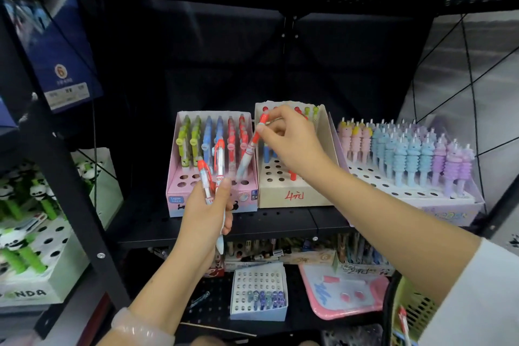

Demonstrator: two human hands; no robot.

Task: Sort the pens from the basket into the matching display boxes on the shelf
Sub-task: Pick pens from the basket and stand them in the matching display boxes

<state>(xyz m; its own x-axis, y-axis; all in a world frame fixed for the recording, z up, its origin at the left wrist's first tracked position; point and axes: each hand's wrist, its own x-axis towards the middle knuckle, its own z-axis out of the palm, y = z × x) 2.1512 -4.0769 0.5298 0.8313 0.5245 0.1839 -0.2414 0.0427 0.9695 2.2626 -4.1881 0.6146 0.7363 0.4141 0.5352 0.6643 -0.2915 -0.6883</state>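
My right hand (292,140) pinches one red pen (254,143), thumb and fingers clamped on its upper barrel. The pen is tilted, with its red cap at 1 o'clock and its pale tip down over the right rear holes of the pink box (210,199). I can't tell if the tip is seated.

My left hand (205,211) is wrapped round two more red pens (217,166), glossy plastic with clear barrels. Their red tops stick up in front of the pink box and one white tip pokes out below the palm.

The pink box is card with a stepped top punched with round holes. It holds green, blue and red pens in columns, and the front rows of holes are open.

At 3 o'clock, touching it, is a plain tan box (292,196) with a red handwritten mark. Most of its holes are open and my right wrist crosses over it.

Further toward 3 is a wide box (449,209) packed with ribbed, soft-looking pens in pink, blue and purple.

The shelf (280,222) is black perforated metal with a bare strip along its front edge. A black upright (56,166) stands at 9 o'clock, near my left forearm.

The basket (412,314), yellow-green mesh, sits at 5 o'clock under my right sleeve.
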